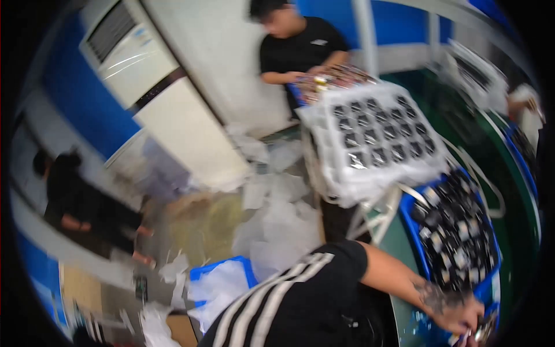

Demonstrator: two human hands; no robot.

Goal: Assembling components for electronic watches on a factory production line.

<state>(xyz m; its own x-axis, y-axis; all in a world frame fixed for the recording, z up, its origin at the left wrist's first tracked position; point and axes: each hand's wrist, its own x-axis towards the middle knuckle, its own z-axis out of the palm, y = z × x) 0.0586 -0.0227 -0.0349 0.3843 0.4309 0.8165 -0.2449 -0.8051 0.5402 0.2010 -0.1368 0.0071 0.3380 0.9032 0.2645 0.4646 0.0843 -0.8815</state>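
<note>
My left hand (459, 314), with a dark tattoo on the forearm, reaches to the lower right. Its fingers are bent closed around something small and shiny, too blurred to name, beside a blue bin edge. Just beyond the hand stands a blue bin (411, 234) heaped with small black parts (457, 225) bearing pale, shiny patches. My striped black sleeve (289, 283) fills the bottom middle. My right hand does not show.
A white foam tray (347, 179) holds rows of black parts. Behind it a person (300, 49) handles items in a blue crate. Another person (87, 202) stands far left. Plastic sheets (277, 225) and a blue box (251, 272) lie on the floor. A tall white cabinet (185, 124) leans in view.
</note>
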